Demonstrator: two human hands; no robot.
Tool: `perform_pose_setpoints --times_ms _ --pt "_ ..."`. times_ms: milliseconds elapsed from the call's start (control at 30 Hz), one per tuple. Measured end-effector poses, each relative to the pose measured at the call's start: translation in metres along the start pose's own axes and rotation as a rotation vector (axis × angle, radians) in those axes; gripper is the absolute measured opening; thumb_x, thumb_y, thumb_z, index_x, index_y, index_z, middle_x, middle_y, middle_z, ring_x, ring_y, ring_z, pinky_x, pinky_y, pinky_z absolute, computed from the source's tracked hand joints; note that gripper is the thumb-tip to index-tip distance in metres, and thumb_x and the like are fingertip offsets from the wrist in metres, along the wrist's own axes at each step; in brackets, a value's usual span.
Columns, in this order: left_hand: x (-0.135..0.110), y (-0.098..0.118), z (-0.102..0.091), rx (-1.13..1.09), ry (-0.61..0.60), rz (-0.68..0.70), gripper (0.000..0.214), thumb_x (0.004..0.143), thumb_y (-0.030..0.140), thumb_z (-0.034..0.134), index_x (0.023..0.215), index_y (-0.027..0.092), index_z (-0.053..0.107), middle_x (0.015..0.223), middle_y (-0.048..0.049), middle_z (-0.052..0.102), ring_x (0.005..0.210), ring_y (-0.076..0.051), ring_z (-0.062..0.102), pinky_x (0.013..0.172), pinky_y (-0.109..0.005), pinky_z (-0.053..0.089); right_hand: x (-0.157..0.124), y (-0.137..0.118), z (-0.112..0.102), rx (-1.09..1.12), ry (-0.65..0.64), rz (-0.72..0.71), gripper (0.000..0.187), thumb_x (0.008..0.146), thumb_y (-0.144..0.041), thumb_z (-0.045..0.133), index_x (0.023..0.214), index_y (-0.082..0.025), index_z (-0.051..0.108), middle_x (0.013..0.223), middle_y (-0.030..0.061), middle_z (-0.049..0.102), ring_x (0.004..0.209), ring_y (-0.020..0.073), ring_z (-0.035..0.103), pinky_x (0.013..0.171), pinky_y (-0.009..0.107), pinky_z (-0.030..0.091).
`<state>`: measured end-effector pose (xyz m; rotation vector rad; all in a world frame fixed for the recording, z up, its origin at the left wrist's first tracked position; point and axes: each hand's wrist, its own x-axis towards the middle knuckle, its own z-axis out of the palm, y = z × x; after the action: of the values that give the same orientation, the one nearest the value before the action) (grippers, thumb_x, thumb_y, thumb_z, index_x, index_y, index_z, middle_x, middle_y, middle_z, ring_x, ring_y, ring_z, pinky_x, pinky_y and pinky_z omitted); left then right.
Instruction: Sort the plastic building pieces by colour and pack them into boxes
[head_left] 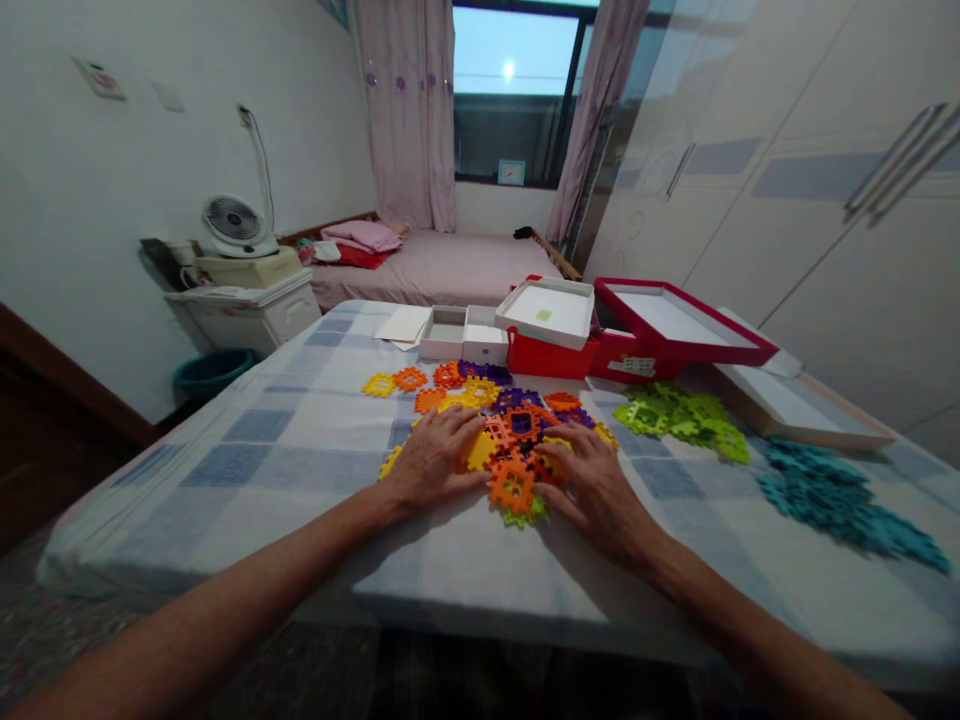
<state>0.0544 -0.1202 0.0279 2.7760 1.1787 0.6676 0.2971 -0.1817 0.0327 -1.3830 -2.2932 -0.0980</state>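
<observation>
A mixed heap of flat plastic building tiles with notched edges lies on the table in front of me. Orange tiles [512,482], yellow tiles [481,391] and purple tiles [517,402] overlap there, and a green tile [523,516] pokes out at the near side. My left hand [439,458] rests on the heap's left side, fingers spread over yellow tiles. On the right side, my right hand [589,478] has its fingers apart and curved over orange and yellow tiles. Neither hand visibly grips a tile; what lies under the palms is hidden.
A pile of green tiles [682,418] and a pile of teal tiles [840,500] lie to the right. Behind stand a red box [551,358], a white lid [551,308], a large red lid [686,318] and a small grey box [444,335]. The checkered tablecloth [262,480] covers the table.
</observation>
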Motion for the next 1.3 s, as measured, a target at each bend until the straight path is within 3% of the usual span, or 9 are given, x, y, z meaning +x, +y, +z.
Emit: perform_pose_setpoints --times_ms 167,333,467,567,667,900,1067,1200,1300 --pt "0.009 -0.004 -0.001 -0.057 0.068 -0.008 0.053 0.078 0.051 0.06 0.121 0.019 0.057 0.123 -0.0113 0.06 0.118 -0.028 0.05 0.101 -0.046 0.037 -0.008 -0.025 0.003 -0.049 -0.05 0.0 0.057 0.072 -0.05 0.067 0.119 -0.018 0.055 0.133 0.0139 0.05 0.129 0.0356 0.033 0.103 0.058 0.028" --pt "0.029 -0.009 -0.017 -0.241 0.157 -0.117 0.043 0.08 0.05 0.059 0.11 0.021 0.063 0.112 -0.0079 0.065 0.105 -0.024 0.059 0.094 -0.04 0.045 -0.003 -0.028 0.015 -0.018 0.014 -0.027 0.047 0.072 -0.034 0.067 0.114 -0.016 0.054 0.132 0.0137 0.052 0.129 0.0339 0.034 0.103 0.055 0.029" --pt "0.048 -0.017 -0.028 -0.363 0.232 -0.176 0.044 0.081 0.049 0.058 0.112 0.017 0.062 0.113 -0.008 0.065 0.104 -0.022 0.06 0.095 -0.038 0.044 -0.003 -0.027 0.011 -0.014 0.044 -0.099 0.042 0.075 -0.023 0.064 0.114 -0.015 0.052 0.116 0.0127 0.061 0.117 0.0284 0.048 0.1 0.048 0.033" --pt "0.054 -0.027 -0.024 -0.37 0.26 -0.202 0.044 0.08 0.048 0.058 0.112 0.018 0.063 0.113 -0.0074 0.066 0.104 -0.022 0.06 0.096 -0.039 0.043 -0.004 -0.028 0.003 -0.13 0.011 -0.177 0.038 0.082 -0.012 0.054 0.12 -0.015 0.049 0.105 0.0105 0.065 0.106 0.0243 0.054 0.1 0.047 0.032" --pt "0.053 -0.039 -0.013 -0.354 0.269 -0.215 0.045 0.079 0.05 0.058 0.11 0.018 0.064 0.114 -0.0083 0.065 0.107 -0.023 0.059 0.097 -0.039 0.042 -0.003 -0.027 -0.002 -0.228 0.064 -0.214 0.04 0.085 -0.008 0.047 0.125 -0.013 0.047 0.1 0.0102 0.065 0.099 0.0237 0.055 0.097 0.046 0.034" --pt "0.043 -0.055 -0.004 -0.296 0.242 -0.186 0.044 0.078 0.051 0.058 0.107 0.019 0.065 0.11 -0.0089 0.065 0.105 -0.024 0.059 0.095 -0.041 0.044 -0.002 -0.024 -0.007 -0.136 0.136 -0.14 0.037 0.083 -0.011 0.051 0.12 -0.015 0.048 0.101 0.0105 0.063 0.096 0.0244 0.053 0.09 0.043 0.039" --pt "0.042 -0.055 -0.003 -0.282 0.238 -0.172 0.045 0.078 0.051 0.058 0.108 0.018 0.065 0.109 -0.01 0.065 0.103 -0.025 0.059 0.095 -0.041 0.043 0.001 -0.03 -0.005 -0.064 0.032 -0.117 0.042 0.081 -0.016 0.057 0.122 -0.021 0.049 0.111 0.0088 0.061 0.103 0.0242 0.052 0.093 0.043 0.036" --pt "0.039 -0.057 0.0 -0.271 0.232 -0.154 0.045 0.077 0.052 0.059 0.109 0.02 0.065 0.109 -0.009 0.065 0.105 -0.025 0.058 0.096 -0.041 0.043 0.0 -0.026 0.006 -0.116 0.043 -0.005 0.054 0.077 -0.019 0.062 0.128 -0.02 0.046 0.117 0.0115 0.061 0.113 0.0286 0.049 0.098 0.048 0.031" --pt "0.038 -0.058 0.0 -0.284 0.242 -0.164 0.045 0.078 0.052 0.058 0.109 0.02 0.065 0.109 -0.0088 0.065 0.105 -0.024 0.058 0.096 -0.041 0.043 -0.003 -0.021 0.012 -0.133 0.055 0.076 0.052 0.073 -0.024 0.066 0.123 -0.019 0.051 0.114 0.0111 0.063 0.112 0.0313 0.05 0.096 0.05 0.033"
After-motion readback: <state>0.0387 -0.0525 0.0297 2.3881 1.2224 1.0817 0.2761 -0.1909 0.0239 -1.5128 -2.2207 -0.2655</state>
